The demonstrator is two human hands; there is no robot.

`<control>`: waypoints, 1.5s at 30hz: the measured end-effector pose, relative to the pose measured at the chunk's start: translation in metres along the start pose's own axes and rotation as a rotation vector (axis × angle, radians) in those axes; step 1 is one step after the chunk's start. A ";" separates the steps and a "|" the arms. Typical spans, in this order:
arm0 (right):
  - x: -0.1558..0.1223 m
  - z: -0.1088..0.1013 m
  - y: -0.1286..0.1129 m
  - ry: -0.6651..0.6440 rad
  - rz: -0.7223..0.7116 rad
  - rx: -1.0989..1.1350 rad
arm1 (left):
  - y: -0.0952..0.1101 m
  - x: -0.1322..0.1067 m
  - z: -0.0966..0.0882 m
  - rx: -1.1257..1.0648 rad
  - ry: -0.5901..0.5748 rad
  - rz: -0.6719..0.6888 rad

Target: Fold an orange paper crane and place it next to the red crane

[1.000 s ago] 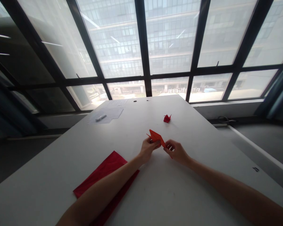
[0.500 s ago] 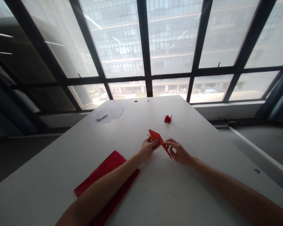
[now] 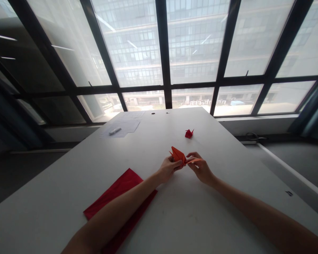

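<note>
An orange folded-paper origami piece [image 3: 178, 154] is held above the white table between both hands. My left hand [image 3: 168, 168] pinches its body from the left, thumb over the near side. With its fingers closed on the long narrow flap at the right, my right hand [image 3: 201, 169] holds that flap out nearly level. Its fingertips are close to those of my left hand, and the exact fold between them is hidden. Beyond the hands, a small red origami figure [image 3: 189, 133] with pointed tips rests on the table.
Under my left forearm lie red paper sheets [image 3: 122, 187]. Printed papers [image 3: 129, 127] with a white marker-like stick [image 3: 115, 131] on them lie at the far left of the white table [image 3: 159, 137]. Tall windows [image 3: 193, 46] stand behind the far edge.
The orange origami's long flap pointed down to the right before; now it is swung up, almost level, in my right hand's fingers. Both hands have shifted slightly to the right.
</note>
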State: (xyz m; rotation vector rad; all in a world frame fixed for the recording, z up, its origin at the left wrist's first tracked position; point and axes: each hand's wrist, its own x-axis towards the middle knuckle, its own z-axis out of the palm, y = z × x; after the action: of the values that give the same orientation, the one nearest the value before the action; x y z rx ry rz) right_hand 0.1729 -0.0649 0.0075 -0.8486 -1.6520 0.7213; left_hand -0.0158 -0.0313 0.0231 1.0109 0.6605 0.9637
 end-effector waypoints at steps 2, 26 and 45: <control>0.000 0.001 0.004 0.015 0.056 0.074 | -0.001 0.000 -0.001 0.029 -0.030 0.008; 0.002 -0.001 0.006 -0.047 0.049 0.198 | -0.005 0.001 -0.005 0.334 -0.156 -0.008; 0.001 0.006 0.006 -0.038 0.300 0.106 | -0.001 -0.002 -0.001 0.415 -0.159 0.027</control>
State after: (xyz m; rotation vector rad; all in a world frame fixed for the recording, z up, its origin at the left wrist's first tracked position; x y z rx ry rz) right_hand 0.1681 -0.0605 0.0016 -1.0224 -1.5207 1.0285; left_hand -0.0171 -0.0334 0.0223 1.4496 0.7306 0.7736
